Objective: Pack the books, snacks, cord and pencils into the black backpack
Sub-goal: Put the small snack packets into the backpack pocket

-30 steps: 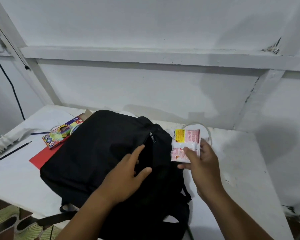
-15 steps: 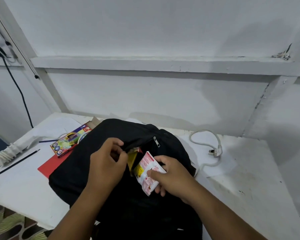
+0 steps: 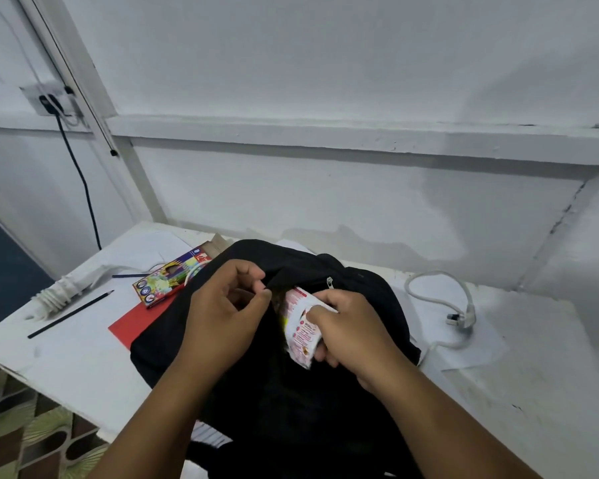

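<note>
Black backpack (image 3: 377, 305) pocket hides part of snack packet (image 3: 300, 328).

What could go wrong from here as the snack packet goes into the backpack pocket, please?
The left hand pinches only the pocket's edge; if it slips, the opening may close on the snack packet gripped by the right hand. The packet could crumple against the zipper pull. The black backpack lies over the red book, so that might get overlooked.

We seem to be in a plain home room: white painted walls (image 3: 325, 63), a wall socket (image 3: 51, 102) at ten o'clock, patterned floor tiles (image 3: 21, 430) at seven o'clock.
</note>
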A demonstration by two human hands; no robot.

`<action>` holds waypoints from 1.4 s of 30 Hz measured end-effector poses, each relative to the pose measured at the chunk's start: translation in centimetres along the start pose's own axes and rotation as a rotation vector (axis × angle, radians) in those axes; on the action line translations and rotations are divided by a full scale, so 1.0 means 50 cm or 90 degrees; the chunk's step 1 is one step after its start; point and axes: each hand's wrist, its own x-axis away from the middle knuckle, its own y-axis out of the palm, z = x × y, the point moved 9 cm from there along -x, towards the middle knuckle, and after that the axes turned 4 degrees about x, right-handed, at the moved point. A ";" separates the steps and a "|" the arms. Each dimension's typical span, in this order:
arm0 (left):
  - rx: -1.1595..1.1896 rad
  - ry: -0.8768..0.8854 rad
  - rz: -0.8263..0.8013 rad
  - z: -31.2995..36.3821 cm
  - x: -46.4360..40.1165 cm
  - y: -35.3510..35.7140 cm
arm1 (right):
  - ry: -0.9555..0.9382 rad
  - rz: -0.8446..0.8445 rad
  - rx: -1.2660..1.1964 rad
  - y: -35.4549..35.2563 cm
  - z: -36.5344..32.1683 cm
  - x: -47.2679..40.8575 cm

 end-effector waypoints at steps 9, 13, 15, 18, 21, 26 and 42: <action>0.059 -0.009 -0.013 -0.003 0.011 0.002 | 0.117 -0.015 -0.487 0.090 0.056 -0.038; 0.008 0.016 -0.016 0.001 0.032 0.008 | 0.085 -0.049 -0.422 0.073 0.048 -0.014; -0.023 0.036 -0.023 0.002 0.049 0.021 | 0.055 -0.022 -0.319 0.041 0.051 -0.002; -0.068 0.053 -0.055 -0.012 0.078 0.049 | -0.007 0.026 -0.182 -0.011 0.061 0.018; -0.117 0.058 -0.091 -0.033 0.110 0.082 | -0.131 0.193 -0.020 -0.100 0.071 0.056; -0.216 0.095 -0.133 -0.041 0.172 0.135 | 0.031 0.327 0.104 -0.195 0.201 0.122; -0.307 -0.023 -0.019 0.043 0.235 0.116 | 0.161 -0.065 -0.407 -0.016 -0.007 -0.021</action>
